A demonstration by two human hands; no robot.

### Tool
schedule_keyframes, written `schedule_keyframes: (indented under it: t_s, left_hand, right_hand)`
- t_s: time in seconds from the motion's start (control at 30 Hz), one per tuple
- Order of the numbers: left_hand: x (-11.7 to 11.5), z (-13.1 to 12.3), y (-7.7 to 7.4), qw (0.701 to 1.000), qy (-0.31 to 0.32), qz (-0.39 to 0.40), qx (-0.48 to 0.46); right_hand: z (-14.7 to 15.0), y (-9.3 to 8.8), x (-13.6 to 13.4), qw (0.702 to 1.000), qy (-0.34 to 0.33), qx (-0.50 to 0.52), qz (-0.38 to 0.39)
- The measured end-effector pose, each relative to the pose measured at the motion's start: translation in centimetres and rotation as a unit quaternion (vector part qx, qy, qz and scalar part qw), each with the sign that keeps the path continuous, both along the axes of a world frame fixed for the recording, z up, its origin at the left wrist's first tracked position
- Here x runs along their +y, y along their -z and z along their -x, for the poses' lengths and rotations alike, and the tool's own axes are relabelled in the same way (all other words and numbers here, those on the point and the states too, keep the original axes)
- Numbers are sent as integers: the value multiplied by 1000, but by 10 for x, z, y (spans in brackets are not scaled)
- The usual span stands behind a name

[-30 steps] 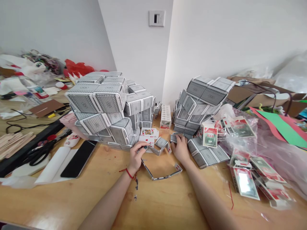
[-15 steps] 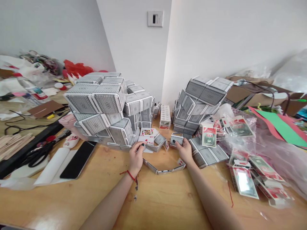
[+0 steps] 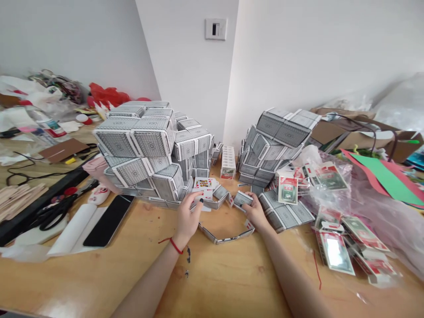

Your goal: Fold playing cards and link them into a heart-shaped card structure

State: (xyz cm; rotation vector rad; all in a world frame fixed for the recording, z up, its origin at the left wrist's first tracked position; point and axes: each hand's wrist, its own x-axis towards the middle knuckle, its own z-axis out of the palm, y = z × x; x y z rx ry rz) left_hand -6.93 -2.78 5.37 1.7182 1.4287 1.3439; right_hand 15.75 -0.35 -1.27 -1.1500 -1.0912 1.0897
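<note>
My right hand [image 3: 256, 214] is closed on a grey-backed playing card [image 3: 243, 199], the thumb lying on its patterned back. Just left of it stands a folded card strip [image 3: 220, 194]. My left hand [image 3: 189, 216], with thumb and forefinger apart, is at the near edge of some face-up playing cards [image 3: 203, 183]; whether it touches them is hard to see. Between my wrists a bent chain of folded cards [image 3: 217, 240] stands on edge on the table. Behind are two stacks of folded-card blocks, a left stack [image 3: 152, 143] and a right stack [image 3: 281, 128].
A white-and-red box-like card piece [image 3: 228, 162] stands between the stacks. Leftward lie a black phone [image 3: 108, 221], scissors [image 3: 56, 210] and wooden sticks [image 3: 20, 198]. On the right are opened card boxes [image 3: 336, 251], plastic wrap [image 3: 374, 212] and flat grey card panels [image 3: 288, 212].
My right hand has shifted slightly left and turned the card toward the folded strip. My left thumb and forefinger have parted. The view has shifted slightly.
</note>
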Motion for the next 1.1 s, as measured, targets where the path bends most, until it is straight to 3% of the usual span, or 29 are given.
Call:
schedule_keyframes:
  t_s: [0.17,0.3,0.43,0.63,0.97,1.1]
  left_hand:
    - [12,-10,-35,967,152,-33,202]
    - [27,-31,-39,923,218,-26,315]
    - [39,-49,-30,896,208,5,392]
    - [48,-58,-24,892,180,-10,415]
    - [53,-54,-20,924,173,26,339]
    - [53,-55,-21,922,173,41,344]
  right_hand:
    - [0,2,-1,999,10,-35,10]
    - [0,-1,-9,999,6,-53,5]
    - [0,-2,-15,997,2,-72,-7]
    - [1,-5,-16,991,-13,-133,-16]
    - [5,-10,-16,991,-7,-131,-20]
    - [5,-10,-15,989,1,-144,-17]
